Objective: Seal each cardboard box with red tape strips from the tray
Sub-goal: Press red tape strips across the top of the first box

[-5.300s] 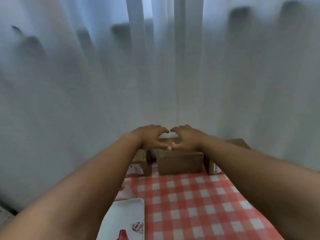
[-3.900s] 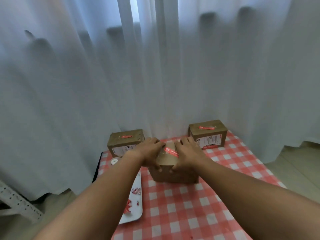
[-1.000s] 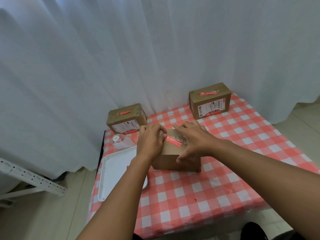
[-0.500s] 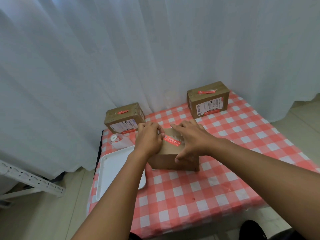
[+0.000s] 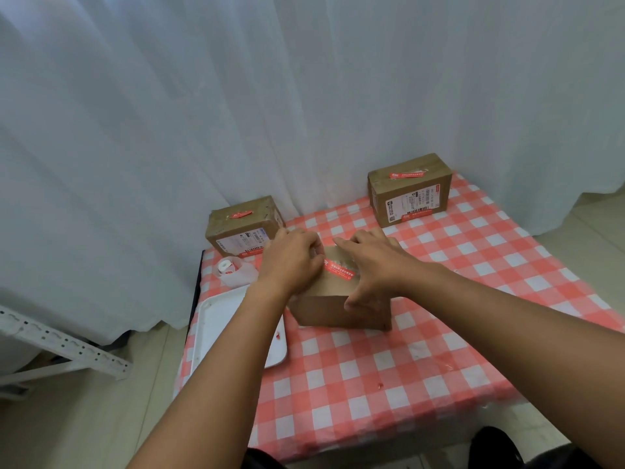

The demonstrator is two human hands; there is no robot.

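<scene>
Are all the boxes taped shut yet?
Nearly. The far left box and far right box each wear a red strip. Both hands are pressing a red strip onto the middle box. No untaped box shows.

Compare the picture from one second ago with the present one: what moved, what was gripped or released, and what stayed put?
Nothing was gripped or released. Both hands, left hand and right hand, stay pressed on the middle box beside its red tape strip. The two rear boxes and white tray kept their places; only the camera's view shifted slightly.
</scene>
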